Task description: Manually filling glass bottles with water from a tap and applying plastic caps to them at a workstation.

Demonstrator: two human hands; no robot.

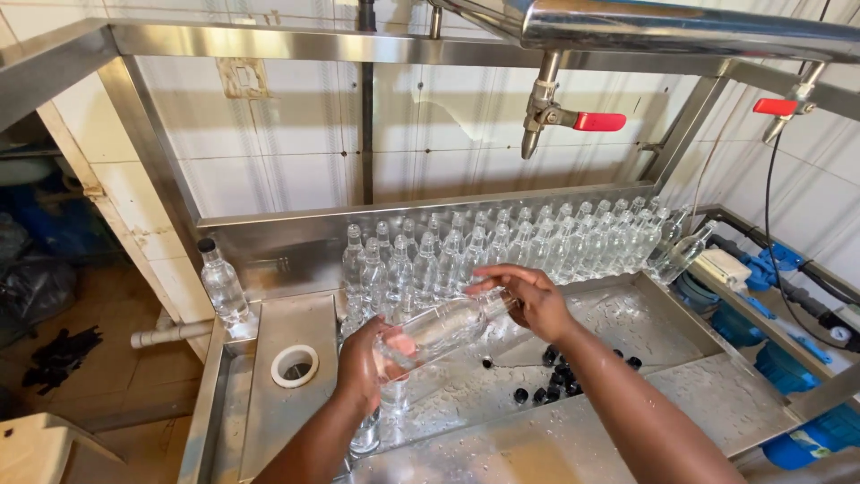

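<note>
Both my hands hold one clear plastic bottle point(443, 329), tilted almost flat above a wet steel tray point(645, 336). My left hand point(363, 363) grips its base. My right hand point(528, 296) wraps its neck, hiding the mouth. Several small black caps point(560, 372) lie on the tray just under my right forearm. Behind the bottle stand several rows of open clear bottles point(537, 242) along the back wall of the tray.
A capped bottle point(221, 285) stands alone at the left rim. A white ring drain point(295, 365) sits in the left steel panel. Overhead hang two taps with red levers point(598, 121) point(775, 106). Blue fittings and hoses point(788, 269) lie at right.
</note>
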